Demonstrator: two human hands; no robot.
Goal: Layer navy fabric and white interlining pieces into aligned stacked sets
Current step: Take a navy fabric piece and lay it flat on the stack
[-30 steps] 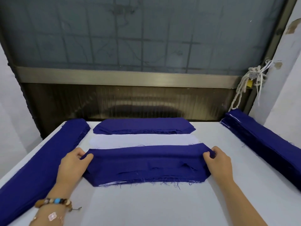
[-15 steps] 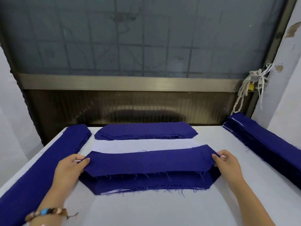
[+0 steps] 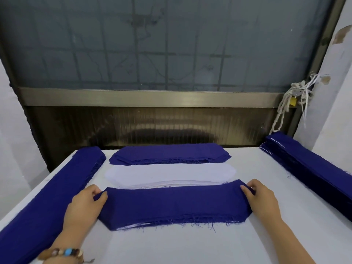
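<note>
Head view: the navy piece (image 3: 175, 202), held up off the near stack (image 3: 171, 222) half a second ago, now lies flat on it, just near of the white interlining pile (image 3: 169, 174). The left hand (image 3: 85, 204) and right hand (image 3: 262, 199) still pinch its ends with curled fingers, so squaring the edges seems to be the step in hand.

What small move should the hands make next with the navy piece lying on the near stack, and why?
Probably let go of both ends. The left hand and right hand pinch the navy piece at its ends, and it already lies flat on the near stack, edges roughly matching; white interlining likely comes next.
</note>
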